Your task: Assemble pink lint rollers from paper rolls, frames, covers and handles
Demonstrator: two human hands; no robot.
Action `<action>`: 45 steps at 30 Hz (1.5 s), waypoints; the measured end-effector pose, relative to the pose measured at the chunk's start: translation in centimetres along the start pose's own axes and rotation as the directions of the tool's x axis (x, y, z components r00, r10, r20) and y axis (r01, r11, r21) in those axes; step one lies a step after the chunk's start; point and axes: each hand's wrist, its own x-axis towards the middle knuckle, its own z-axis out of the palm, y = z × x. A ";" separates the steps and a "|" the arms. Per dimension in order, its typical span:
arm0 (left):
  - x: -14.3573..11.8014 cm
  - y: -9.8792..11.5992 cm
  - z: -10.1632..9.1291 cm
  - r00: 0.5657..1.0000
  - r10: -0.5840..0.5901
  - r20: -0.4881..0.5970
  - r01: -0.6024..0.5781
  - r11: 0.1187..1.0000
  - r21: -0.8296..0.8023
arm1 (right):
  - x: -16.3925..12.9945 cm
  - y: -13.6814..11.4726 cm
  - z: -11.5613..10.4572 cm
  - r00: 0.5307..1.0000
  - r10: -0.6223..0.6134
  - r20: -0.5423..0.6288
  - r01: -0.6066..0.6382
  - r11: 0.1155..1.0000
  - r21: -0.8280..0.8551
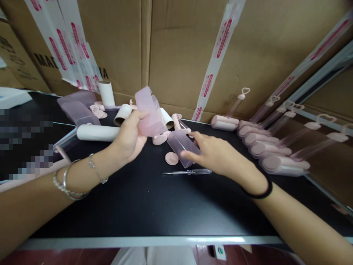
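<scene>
Cardboard boxes [176, 51] w/ red-printed tape strips wall off the back, well behind both hands. Black tabletop [143, 198] runs under everything, pale edge nearest the person.

Row of finished pink rollers [264, 147] w/ clear heart-topped handles lies to the right of the right hand, near it, packed side by side. Two lilac covers [78, 106] sit well left of and behind the left hand, w/ an upright white paper core [106, 94] just beside them. Long white roll [97, 133] lies flat, its end touching or just behind the left hand's thumb side.

Left hand [129, 138], bracelets at wrist, is closed round the lower end of a translucent pink cover [149, 112], thumb across the front, cover tilted & lifted off the table. Short paper core [123, 114] sits just left of that grip, behind the thumb.

Right hand [217, 154], black band at wrist, palm down, fingers spread loosely over a second clear-pink cover [182, 145] lying on the table below & right of the held one; fingertips touch its side. Can't tell if the grip has fully closed.

Clear-handled screwdriver [187, 172] lies flat just in front of the right fingertips, apart from them. Small pink round cap [171, 158] rests just left of the lying cover, between the two hands.
</scene>
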 end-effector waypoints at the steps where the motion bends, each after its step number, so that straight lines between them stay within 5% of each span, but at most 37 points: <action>1: -0.5 -0.1 0.2 1.000 -0.022 0.008 0.022 1.000 0.011 | 0.0 -0.3 0.4 0.998 0.024 0.063 -0.024 1.000 0.003; 3: -1.4 -0.3 0.5 0.998 -0.055 0.019 0.054 0.996 0.066 | 0.1 -0.2 1.4 0.994 0.055 0.091 -0.058 0.998 0.037; 9: -2.4 -0.6 0.6 0.996 -0.080 0.049 0.063 0.956 0.287 | 0.2 3.4 2.7 0.979 0.194 -0.059 -0.175 0.956 0.235; 14: -1.8 -0.5 0.6 0.993 -0.045 -0.110 0.072 0.964 0.255 | 0.1 5.9 2.8 0.996 0.090 -0.020 -0.085 0.980 0.181; 17: -1.3 -0.1 0.6 0.973 -0.023 -0.228 0.070 0.978 0.197 | 0.0 5.8 2.7 0.994 0.025 -0.102 -0.010 0.989 0.148; 23: -1.5 -0.1 0.8 0.968 -0.017 -0.251 0.055 0.988 0.144 | 1.3 2.0 0.7 0.897 -0.223 -0.382 0.245 0.969 0.009; 32: -2.0 -0.5 1.1 0.984 0.023 -0.178 -0.015 0.999 0.042 | 6.0 -4.3 2.1 0.865 -0.469 -0.177 0.453 0.883 -0.126; 39: -1.0 3.6 1.7 0.948 0.241 -0.207 -0.229 0.970 0.081 | 11.1 -10.4 3.6 0.768 -0.621 -0.156 0.634 0.771 0.051; 45: 0.1 4.9 0.7 0.903 0.383 -0.195 -0.338 0.913 0.229 | 12.7 -13.4 3.1 0.834 -0.525 -0.169 0.546 0.829 0.119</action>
